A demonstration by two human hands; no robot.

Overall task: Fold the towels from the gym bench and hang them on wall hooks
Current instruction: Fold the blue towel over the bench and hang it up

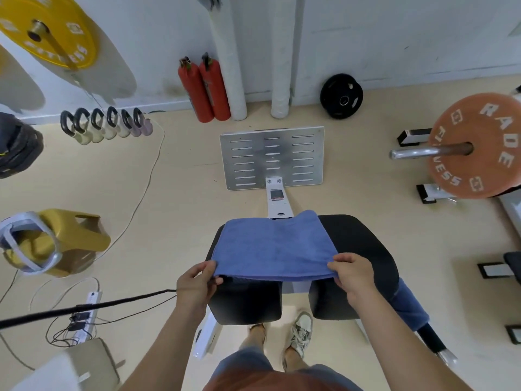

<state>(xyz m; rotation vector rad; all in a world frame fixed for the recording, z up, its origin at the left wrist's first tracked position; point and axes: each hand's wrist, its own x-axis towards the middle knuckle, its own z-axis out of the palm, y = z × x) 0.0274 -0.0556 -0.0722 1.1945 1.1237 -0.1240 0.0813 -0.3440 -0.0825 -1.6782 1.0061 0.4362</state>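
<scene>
The blue towel [273, 246], likely soft and floppy, is pinched at its six o'clock corners by the left hand [197, 283] and right hand [355, 275].

From where I stand there are two towels, a light blue towel [273, 246] and a darker blue towel [408, 306], one black bench [363, 244], and two hands, the left hand [197, 280] and the right hand [352, 275]. I count two red fire extinguishers [204, 91], six small kettlebells [107, 125] in a row, one big gold kettlebell [73, 235], three weight plates, a yellow plate [56, 29], an orange plate [476, 145] and a black plate [341, 95], two white pipes [228, 66], one slotted footplate [272, 156] and one power strip [91, 300].
</scene>
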